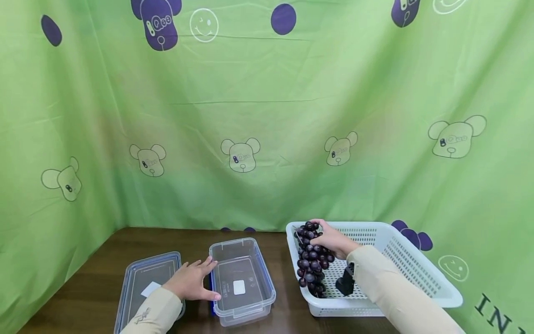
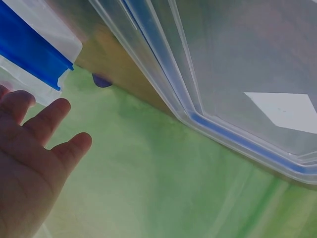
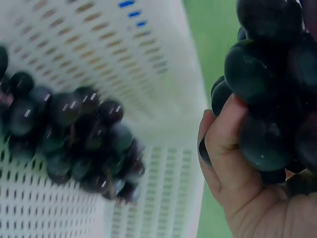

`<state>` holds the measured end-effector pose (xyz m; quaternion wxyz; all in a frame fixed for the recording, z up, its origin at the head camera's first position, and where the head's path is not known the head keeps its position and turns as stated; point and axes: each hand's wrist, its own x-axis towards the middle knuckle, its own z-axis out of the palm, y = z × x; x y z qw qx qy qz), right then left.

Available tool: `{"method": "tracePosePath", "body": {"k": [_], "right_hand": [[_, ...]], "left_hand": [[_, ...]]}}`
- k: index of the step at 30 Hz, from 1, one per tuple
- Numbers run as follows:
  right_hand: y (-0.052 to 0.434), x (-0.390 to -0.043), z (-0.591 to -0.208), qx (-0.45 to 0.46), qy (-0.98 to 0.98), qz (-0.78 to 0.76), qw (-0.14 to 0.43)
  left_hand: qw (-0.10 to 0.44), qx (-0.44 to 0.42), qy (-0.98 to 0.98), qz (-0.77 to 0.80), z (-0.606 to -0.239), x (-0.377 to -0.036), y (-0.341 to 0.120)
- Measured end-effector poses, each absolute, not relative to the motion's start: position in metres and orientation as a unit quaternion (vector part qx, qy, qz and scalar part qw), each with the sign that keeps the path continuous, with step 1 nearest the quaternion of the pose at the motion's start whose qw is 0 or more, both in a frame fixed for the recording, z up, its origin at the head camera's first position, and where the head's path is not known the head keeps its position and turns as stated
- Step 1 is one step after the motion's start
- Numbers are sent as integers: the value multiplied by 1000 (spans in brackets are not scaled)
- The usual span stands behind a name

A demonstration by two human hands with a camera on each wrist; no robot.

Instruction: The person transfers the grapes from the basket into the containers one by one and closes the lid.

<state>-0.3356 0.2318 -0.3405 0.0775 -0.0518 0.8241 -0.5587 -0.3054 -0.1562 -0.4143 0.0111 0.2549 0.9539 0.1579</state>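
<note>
My right hand (image 1: 333, 240) grips a bunch of dark purple grapes (image 3: 267, 94) at the left end of the white basket (image 1: 417, 273). In the right wrist view, its fingers curl round the held grapes, and another bunch of grapes (image 3: 74, 134) lies lower in the basket. My left hand (image 1: 192, 279) has its fingers spread at the left side of a clear plastic container (image 1: 254, 301). A blue latch (image 2: 34, 47) shows close to those fingertips; whether they touch the container I cannot tell.
A clear rectangular lid (image 1: 152, 266) with a blue seal and white label lies left, partly under my left forearm. Dark wood table (image 1: 283, 297) shows between container and basket. A green printed curtain (image 1: 267, 111) hangs behind. A black object (image 1: 345, 282) sits by my right wrist.
</note>
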Motion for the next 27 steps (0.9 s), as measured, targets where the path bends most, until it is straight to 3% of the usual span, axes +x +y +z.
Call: {"method": "tracePosePath", "body": {"k": [27], "right_hand": [[117,-338,-341,-132,837,-528,53]], "left_hand": [[6,268,948,171,-419,-304,-157]]}}
